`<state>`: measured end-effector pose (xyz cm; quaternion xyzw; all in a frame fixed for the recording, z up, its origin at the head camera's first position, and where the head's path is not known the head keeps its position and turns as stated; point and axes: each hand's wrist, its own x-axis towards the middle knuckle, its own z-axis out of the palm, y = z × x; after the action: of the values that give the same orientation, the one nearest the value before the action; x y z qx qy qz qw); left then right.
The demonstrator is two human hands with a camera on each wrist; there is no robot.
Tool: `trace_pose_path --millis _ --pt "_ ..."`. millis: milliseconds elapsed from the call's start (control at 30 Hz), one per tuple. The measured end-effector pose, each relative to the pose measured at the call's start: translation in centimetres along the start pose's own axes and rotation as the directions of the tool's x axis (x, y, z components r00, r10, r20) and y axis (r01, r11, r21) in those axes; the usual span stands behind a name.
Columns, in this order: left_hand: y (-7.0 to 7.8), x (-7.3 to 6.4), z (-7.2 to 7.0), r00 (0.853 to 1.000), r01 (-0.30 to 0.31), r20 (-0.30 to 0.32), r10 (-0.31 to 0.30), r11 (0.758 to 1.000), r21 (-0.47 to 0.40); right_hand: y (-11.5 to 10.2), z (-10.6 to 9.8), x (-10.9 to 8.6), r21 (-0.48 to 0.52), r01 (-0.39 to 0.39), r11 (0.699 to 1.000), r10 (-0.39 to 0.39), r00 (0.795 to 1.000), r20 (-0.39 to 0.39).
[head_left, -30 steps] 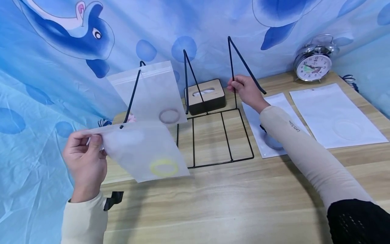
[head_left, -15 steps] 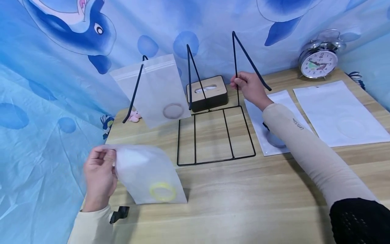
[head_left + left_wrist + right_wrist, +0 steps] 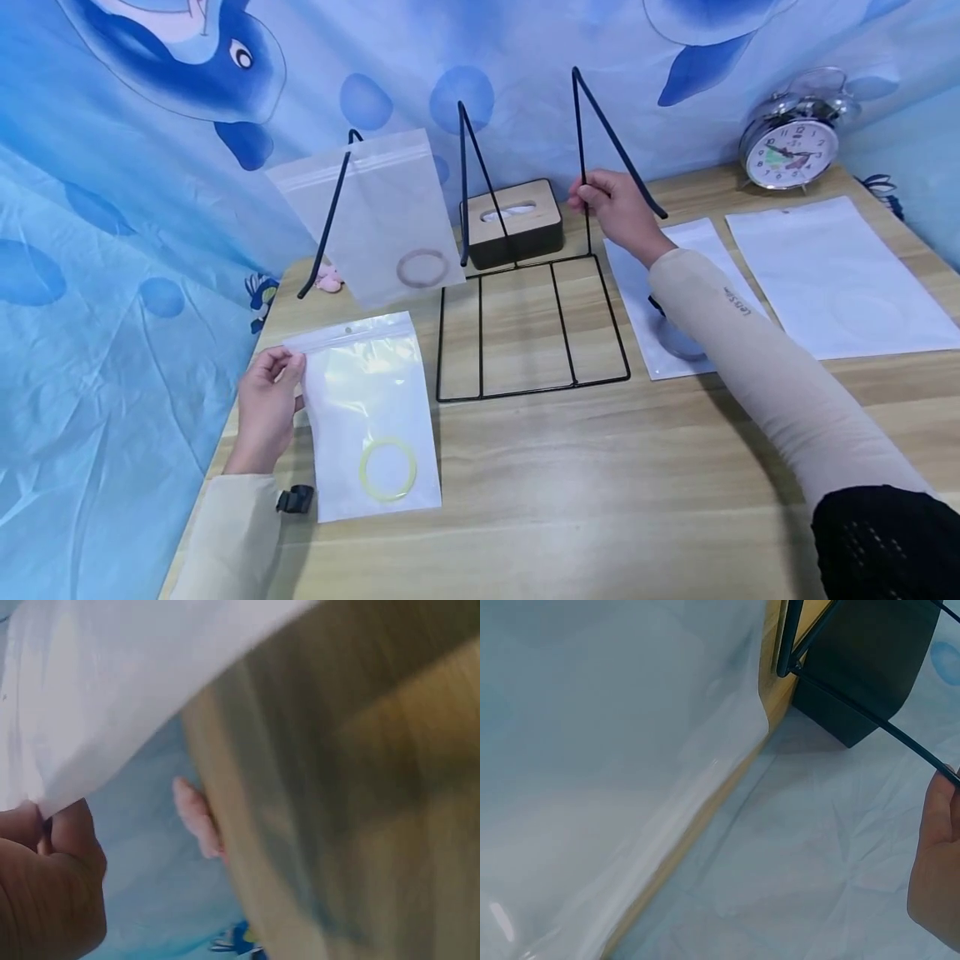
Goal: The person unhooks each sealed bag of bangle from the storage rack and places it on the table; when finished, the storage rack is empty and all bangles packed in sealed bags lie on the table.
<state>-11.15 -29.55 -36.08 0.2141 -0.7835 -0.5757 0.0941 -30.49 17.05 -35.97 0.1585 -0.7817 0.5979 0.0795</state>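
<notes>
My left hand (image 3: 268, 408) pinches the upper left corner of a white zip bag (image 3: 352, 400) with a yellow ring (image 3: 387, 470) showing through it. The bag is low over the front left of the table; whether it touches the wood I cannot tell. My right hand (image 3: 618, 212) grips the right upright of a black wire rack (image 3: 532, 389). On the rack's left arm hangs another zip bag (image 3: 375, 208) with a brownish ring (image 3: 422, 268) in it. In the left wrist view, thumb and finger pinch the bag's corner (image 3: 45, 787).
A tissue box (image 3: 512, 225) stands behind the rack. Two white bags lie at the right, a narrower bag (image 3: 678, 300) partly under my forearm and a wider bag (image 3: 840, 275). An alarm clock (image 3: 791, 154) stands at the back right. A small pink object (image 3: 328, 279) is at the back left.
My left hand has drawn the yellow-ring bag away from the rack's left arm, lowering it toward the table's front left, where it now faces up flatter. My right hand keeps its grip on the rack.
</notes>
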Motion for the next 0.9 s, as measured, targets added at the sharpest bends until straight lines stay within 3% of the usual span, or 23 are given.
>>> trace_pose_path --millis 100,267,533,700,900 --pt "-0.7 1.4 0.3 0.999 0.035 -0.005 -0.034 0.991 0.131 -0.1 -0.1 0.2 0.004 0.003 1.000 -0.004 1.000 0.004" --pt "-1.4 4.0 0.9 0.995 0.098 -0.011 -0.099 0.952 0.291 -0.2 -0.2 0.3 -0.006 0.003 1.000 -0.003 1.000 -0.003" --pt "-1.1 7.8 2.5 0.979 0.192 -0.014 -0.204 0.890 0.415 -0.2 0.0 0.3 -0.009 0.032 0.999 -0.032 0.999 -0.034" --pt "-0.7 9.2 3.1 0.970 0.204 0.014 -0.242 0.847 0.491 -0.3 0.0 0.3 -0.017 0.002 1.000 -0.002 0.999 -0.045" --pt "-0.8 10.6 4.1 0.959 0.225 0.029 -0.281 0.822 0.524 -0.3 0.3 0.4 -0.024 -0.039 0.999 0.038 0.998 -0.046"
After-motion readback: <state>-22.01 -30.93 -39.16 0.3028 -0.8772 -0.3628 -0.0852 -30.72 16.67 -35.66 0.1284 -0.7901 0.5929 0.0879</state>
